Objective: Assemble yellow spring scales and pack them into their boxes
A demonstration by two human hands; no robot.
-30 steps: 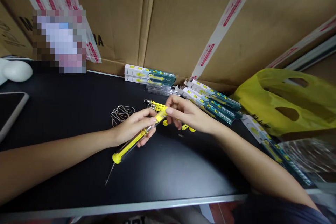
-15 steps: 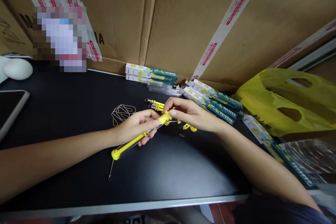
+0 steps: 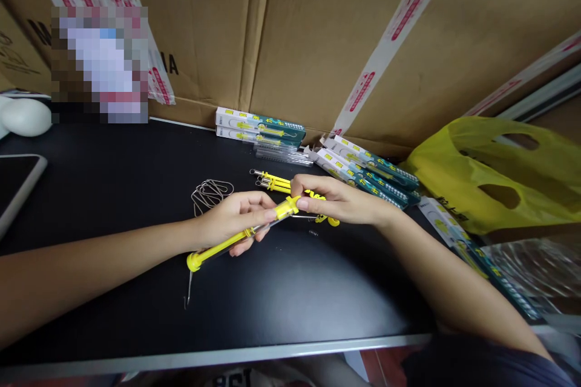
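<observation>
A yellow and clear tube (image 3: 222, 248) with a metal hook at its lower left end slants above the black table. My left hand (image 3: 239, 217) is closed around its upper half, thumb on top. The fingertips of my right hand (image 3: 324, 198) pinch the tube's yellow upper right end. Behind my hands, similar yellow tubes (image 3: 272, 181) lie on the table. Small yellow parts (image 3: 333, 221) are beside my right hand, partly hidden by it, and a tiny spring (image 3: 313, 232) lies nearer to me. A bundle of metal wire hooks (image 3: 211, 193) rests behind my left hand.
Printed boxes (image 3: 258, 127) and clear plastic sleeves (image 3: 284, 154) line the cardboard at the back. More boxes (image 3: 367, 178) lie at the right, by a yellow plastic bag (image 3: 494, 175). A tablet-like device (image 3: 20, 184) and a white rounded object (image 3: 27, 117) are at the left.
The tube's hooked end has shifted slightly left and up. My right hand has moved a little right and its fingers have come down against the tube's end, uncovering more of the yellow tubes behind.
</observation>
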